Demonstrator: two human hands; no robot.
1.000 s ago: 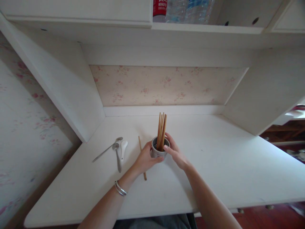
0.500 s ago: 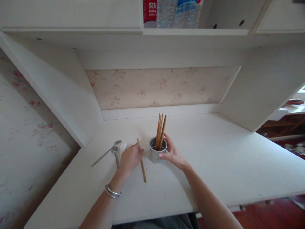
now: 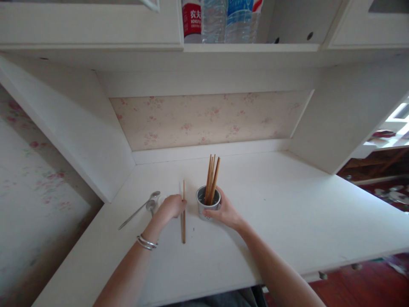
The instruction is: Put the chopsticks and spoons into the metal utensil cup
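My left hand (image 3: 172, 206) is closed on a wooden chopstick (image 3: 184, 228), which points away from me just above or on the desk; whether it touches the surface I cannot tell. To its right stands a metal utensil holder (image 3: 204, 209) with small holes in its wall. Several chopsticks (image 3: 212, 179) lean upright inside it. My right hand (image 3: 222, 209) wraps round the holder's right side, thumb across the front. Left of my left hand lie a long-handled metal spoon (image 3: 137, 211) and a second spoon (image 3: 151, 206), partly hidden by that hand. Something white behind the hand is mostly covered.
The white desk (image 3: 281, 204) runs below an overhead shelf (image 3: 249, 47) holding several plastic bottles (image 3: 213, 21). A side panel (image 3: 73, 128) bounds the desk on the left, another panel (image 3: 338, 115) on the right. Floral wallpaper (image 3: 204, 121) covers the back.
The chopstick in my left hand has turned to lie straighter away from me, and that hand has shifted slightly left. My right hand stays on the holder. The camera view has shifted a little.
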